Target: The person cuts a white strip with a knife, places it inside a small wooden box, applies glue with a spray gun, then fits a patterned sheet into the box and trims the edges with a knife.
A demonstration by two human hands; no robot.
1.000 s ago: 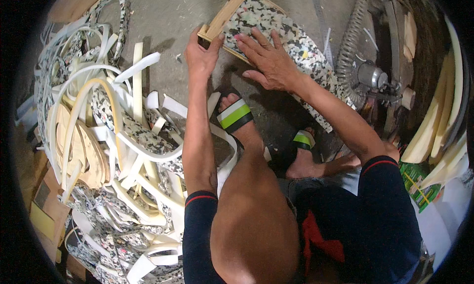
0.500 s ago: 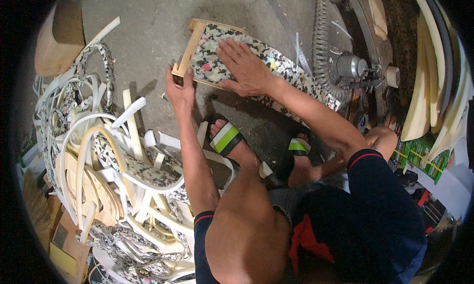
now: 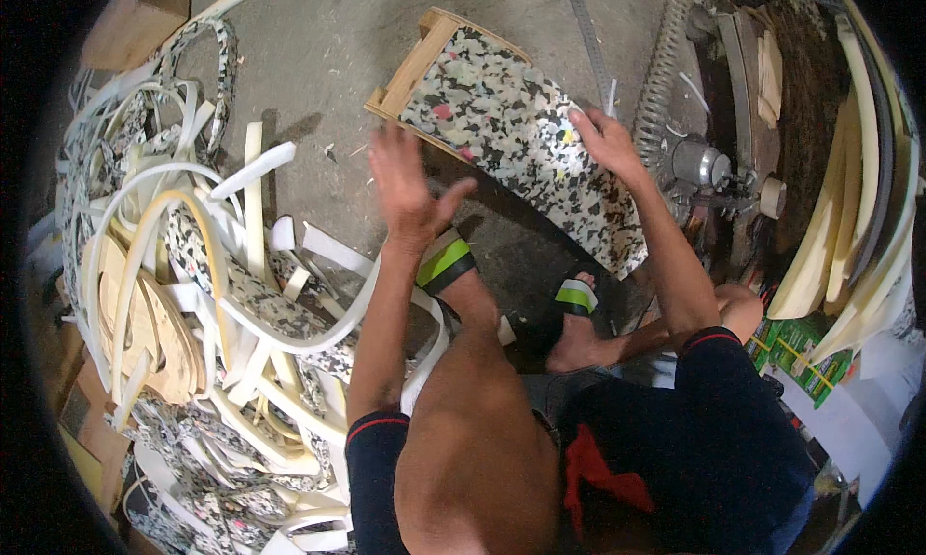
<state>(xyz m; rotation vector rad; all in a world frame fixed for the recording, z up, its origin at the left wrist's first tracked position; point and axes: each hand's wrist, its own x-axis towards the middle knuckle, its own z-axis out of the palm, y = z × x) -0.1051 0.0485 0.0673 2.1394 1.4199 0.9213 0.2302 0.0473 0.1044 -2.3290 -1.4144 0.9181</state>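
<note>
A wooden frame (image 3: 415, 65) topped with a speckled foam pad (image 3: 521, 131) lies on the concrete floor in front of me. My right hand (image 3: 603, 140) rests flat on the right part of the foam, fingers spread. My left hand (image 3: 410, 184) hovers open just off the pad's near left edge, holding nothing. My feet in black sandals with green and white straps (image 3: 449, 263) stand below the pad.
A big heap of white and speckled foam strips and offcuts (image 3: 193, 295) fills the floor on the left. A ribbed hose (image 3: 666, 63) and a small motor (image 3: 699, 164) sit at the right, beside curved pale foam pieces (image 3: 849, 217). Bare concrete (image 3: 328, 54) lies beyond.
My left hand has let go of the frame's left end and lifted back toward me. My right hand slid to the pad's right side. The view shifted so the pad sits more central.
</note>
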